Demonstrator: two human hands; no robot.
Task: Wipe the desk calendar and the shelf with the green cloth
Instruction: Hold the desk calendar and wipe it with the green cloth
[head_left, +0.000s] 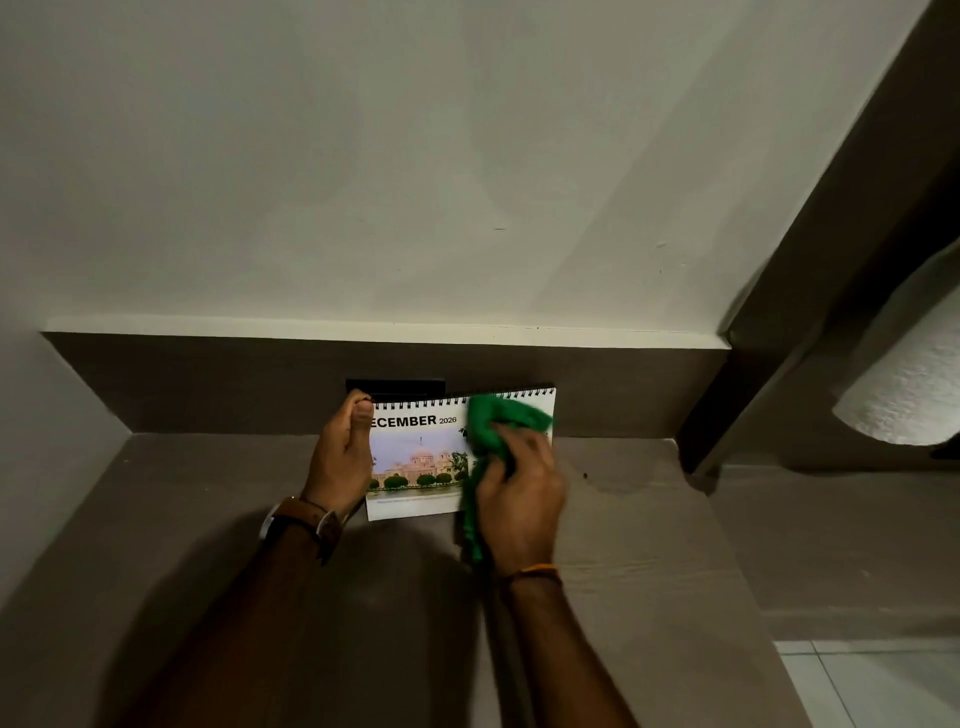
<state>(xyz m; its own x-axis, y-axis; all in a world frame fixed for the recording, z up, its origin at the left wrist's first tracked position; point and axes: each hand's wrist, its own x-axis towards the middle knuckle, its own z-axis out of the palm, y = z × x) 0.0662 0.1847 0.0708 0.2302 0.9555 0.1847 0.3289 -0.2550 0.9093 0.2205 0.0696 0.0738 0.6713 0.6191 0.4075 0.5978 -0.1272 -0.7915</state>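
A spiral-bound desk calendar (418, 457), showing a December 2026 page with a picture of a domed building, stands on the grey-brown shelf (639, 530). My left hand (340, 457) grips its left edge, thumb on the front. My right hand (519, 488) holds a bunched green cloth (493, 421) pressed against the calendar's right half. The cloth's tail hangs down past my right wrist. The right part of the page is hidden by cloth and hand.
A black flat object (395, 386) sits behind the calendar against the shelf's back panel. A dark post (810, 291) rises at the right. A white textured object (904, 384) hangs at far right. Tiled floor (872, 680) shows at bottom right.
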